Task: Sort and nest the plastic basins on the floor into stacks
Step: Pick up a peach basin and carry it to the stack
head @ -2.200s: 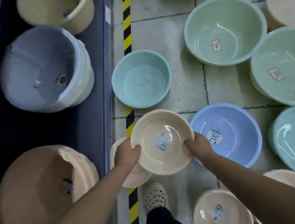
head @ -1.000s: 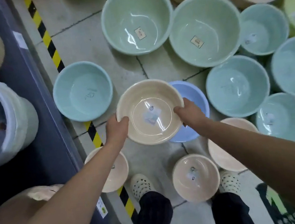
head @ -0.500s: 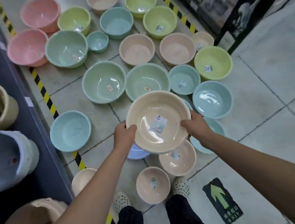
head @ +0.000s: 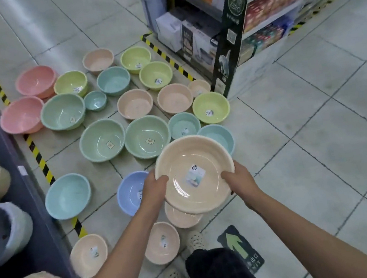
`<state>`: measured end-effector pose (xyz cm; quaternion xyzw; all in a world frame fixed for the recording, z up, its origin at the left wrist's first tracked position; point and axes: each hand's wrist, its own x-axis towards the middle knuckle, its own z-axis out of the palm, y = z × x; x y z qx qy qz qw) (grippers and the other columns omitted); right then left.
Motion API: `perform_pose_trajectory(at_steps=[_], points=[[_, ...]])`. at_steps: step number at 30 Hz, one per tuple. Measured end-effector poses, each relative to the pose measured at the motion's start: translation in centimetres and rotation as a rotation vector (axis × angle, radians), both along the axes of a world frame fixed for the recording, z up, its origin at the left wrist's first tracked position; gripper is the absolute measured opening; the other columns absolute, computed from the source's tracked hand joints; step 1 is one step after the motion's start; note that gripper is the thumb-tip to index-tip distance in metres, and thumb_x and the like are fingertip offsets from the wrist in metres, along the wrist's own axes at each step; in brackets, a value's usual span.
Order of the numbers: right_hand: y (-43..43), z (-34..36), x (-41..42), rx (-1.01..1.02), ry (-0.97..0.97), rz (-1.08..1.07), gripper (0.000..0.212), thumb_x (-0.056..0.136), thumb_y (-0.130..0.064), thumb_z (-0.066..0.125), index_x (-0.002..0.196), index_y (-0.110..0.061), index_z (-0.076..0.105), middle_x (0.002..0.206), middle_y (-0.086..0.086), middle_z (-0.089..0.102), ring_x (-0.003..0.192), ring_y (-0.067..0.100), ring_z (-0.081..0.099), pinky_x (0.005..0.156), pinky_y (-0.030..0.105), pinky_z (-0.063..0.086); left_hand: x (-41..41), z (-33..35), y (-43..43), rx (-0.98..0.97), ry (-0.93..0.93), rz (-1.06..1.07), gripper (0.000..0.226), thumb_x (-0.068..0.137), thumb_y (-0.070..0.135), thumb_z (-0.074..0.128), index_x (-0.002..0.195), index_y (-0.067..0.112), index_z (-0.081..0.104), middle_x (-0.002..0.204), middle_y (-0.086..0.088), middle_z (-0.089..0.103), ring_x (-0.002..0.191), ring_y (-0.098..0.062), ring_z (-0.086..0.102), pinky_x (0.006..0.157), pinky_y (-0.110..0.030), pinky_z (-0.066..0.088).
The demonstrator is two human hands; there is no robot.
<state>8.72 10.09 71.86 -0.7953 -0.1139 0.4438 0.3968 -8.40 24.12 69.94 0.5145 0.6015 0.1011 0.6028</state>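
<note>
Beige basin (head: 194, 175) held mouth-up above floor. Rim gripped at opposite sides by left hand (head: 155, 188) and right hand (head: 238, 180), thumbs hooked inside. Like-coloured basin (head: 182, 219) located directly below, partly hidden. Peach basins (head: 135, 103) located ahead-left, well apart; left hand nearer.

tiled floor (head: 316, 120): blue basin (head: 128, 191) just beside left hand (head: 154, 190); peach basins (head: 161, 243) below it; green basins (head: 102, 140) beyond; arrow sticker (head: 237, 246) below right hand (head: 240, 180).
</note>
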Motion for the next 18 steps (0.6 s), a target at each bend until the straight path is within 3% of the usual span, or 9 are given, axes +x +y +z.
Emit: perform_pose_trajectory(at_steps=[5, 9, 11, 14, 18], points=[[-5.5, 3.5, 5.7, 0.080, -0.005, -0.085, 0.033, 0.065, -0.014, 0.053, 0.092, -0.027, 0.065, 0.089, 0.003, 0.070, 0.080, 0.022, 0.065, 0.065, 0.032, 0.050, 6.8, 2.8, -5.1, -0.026, -0.079, 0.053, 0.033, 0.090, -0.001, 0.046, 0.119, 0.013, 0.053, 0.099, -0.007, 0.065, 0.091, -0.028, 0.062, 0.068, -0.032, 0.049], [-8.6, 4.3, 13.0, 0.095, -0.028, -0.053, 0.027, 0.080, 0.002, 0.053, 0.084, -0.020, 0.067, 0.076, 0.001, 0.068, 0.068, 0.017, 0.062, 0.060, 0.029, 0.047, 14.1, 3.5, -8.7, -0.055, -0.077, 0.127, 0.033, 0.090, -0.002, 0.046, 0.120, 0.010, 0.053, 0.097, -0.007, 0.064, 0.087, -0.025, 0.062, 0.066, -0.031, 0.048], [-9.6, 4.2, 17.3, 0.084, -0.046, -0.024, 0.021, 0.077, -0.003, 0.052, 0.083, -0.016, 0.068, 0.072, 0.001, 0.066, 0.064, 0.017, 0.060, 0.057, 0.027, 0.045, 18.2, 3.7, -10.4, -0.059, -0.064, 0.164, 0.030, 0.091, -0.003, 0.045, 0.117, 0.011, 0.053, 0.093, -0.005, 0.062, 0.081, -0.021, 0.059, 0.067, -0.031, 0.049], [-10.7, 4.5, 24.5, 0.064, -0.059, 0.012, 0.023, 0.067, -0.014, 0.049, 0.082, -0.013, 0.066, 0.068, 0.004, 0.062, 0.063, 0.020, 0.056, 0.056, 0.028, 0.042, 24.4, 3.9, -12.2, -0.077, -0.062, 0.179, 0.032, 0.091, 0.001, 0.046, 0.119, 0.013, 0.054, 0.099, -0.006, 0.064, 0.089, -0.025, 0.061, 0.074, -0.035, 0.051], [-10.4, 6.0, 32.1, 0.036, -0.077, 0.100, 0.017, 0.081, 0.001, 0.049, 0.083, -0.009, 0.063, 0.072, 0.008, 0.060, 0.064, 0.023, 0.053, 0.060, 0.031, 0.041, 30.4, 5.7, -13.3, -0.059, -0.074, 0.179, 0.039, 0.086, 0.007, 0.049, 0.123, 0.012, 0.056, 0.107, -0.009, 0.067, 0.096, -0.027, 0.064, 0.068, -0.030, 0.049]])
